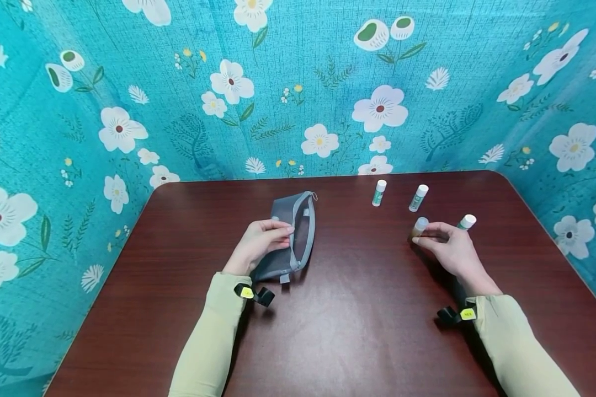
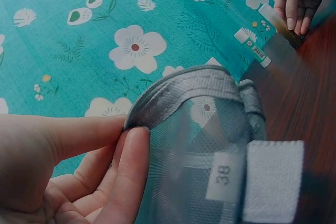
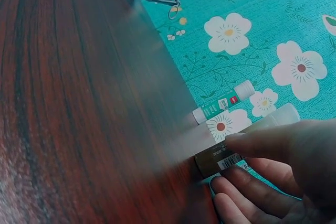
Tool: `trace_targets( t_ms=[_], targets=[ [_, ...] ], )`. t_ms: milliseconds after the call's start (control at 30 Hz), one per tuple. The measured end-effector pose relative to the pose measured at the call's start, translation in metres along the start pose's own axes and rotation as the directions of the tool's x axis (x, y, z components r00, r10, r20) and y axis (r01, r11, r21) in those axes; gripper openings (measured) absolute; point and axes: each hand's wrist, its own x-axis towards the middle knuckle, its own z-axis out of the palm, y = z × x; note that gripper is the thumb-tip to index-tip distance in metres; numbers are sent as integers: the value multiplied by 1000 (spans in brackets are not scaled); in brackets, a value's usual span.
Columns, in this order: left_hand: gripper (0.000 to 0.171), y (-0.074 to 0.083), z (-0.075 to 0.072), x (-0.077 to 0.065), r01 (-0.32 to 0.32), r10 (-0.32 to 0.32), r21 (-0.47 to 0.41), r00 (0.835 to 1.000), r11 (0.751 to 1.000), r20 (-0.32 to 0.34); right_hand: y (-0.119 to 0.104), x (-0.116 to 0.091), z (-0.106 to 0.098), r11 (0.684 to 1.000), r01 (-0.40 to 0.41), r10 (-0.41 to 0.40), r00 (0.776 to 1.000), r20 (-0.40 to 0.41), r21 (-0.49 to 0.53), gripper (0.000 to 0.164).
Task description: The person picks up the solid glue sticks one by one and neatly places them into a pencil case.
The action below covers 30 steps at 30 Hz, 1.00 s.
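Observation:
My left hand (image 1: 260, 242) pinches the rim of a grey mesh zip pouch (image 1: 273, 262) between thumb and fingers. The pouch stands with its zip (image 2: 173, 80) undone and its mouth facing right; a white label (image 2: 222, 176) marked 38 shows inside. My right hand (image 1: 452, 248) holds a brown glue tube (image 3: 212, 161) with a translucent cap (image 1: 421, 223) between thumb and fingers. The tube stands upright at the tabletop; whether its base touches the wood I cannot tell. A green glue stick with a white cap (image 1: 469, 221) is partly hidden behind that hand.
Two more white-capped glue sticks stand farther back: a green one (image 1: 379, 194) and another (image 1: 418, 198) to its right. The dark wooden table (image 1: 347, 320) ends at a turquoise flowered cloth (image 1: 288, 82) behind and at both sides.

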Motion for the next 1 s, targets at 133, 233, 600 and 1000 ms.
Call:
trace_targets(
  t_ms=[133,233,600,1000],
  targets=[
    [22,0,0,0,-5,5,-1,1000,1000,0,1,0,0,1000,-4,4,1000,-2,-8,48],
    [22,0,1,-1,-5,5,-2,1000,1000,0,0,-1,0,1000,-10,10,1000,1,-13,48],
    [23,-1,0,0,5,-5,-2,1000,1000,-10,-1,-1,2,1000,14,-14,1000,6,15,49],
    [23,1,0,-2,5,-5,-4,1000,1000,-10,-6,0,2,1000,-5,5,1000,-7,0,49]
  ],
)
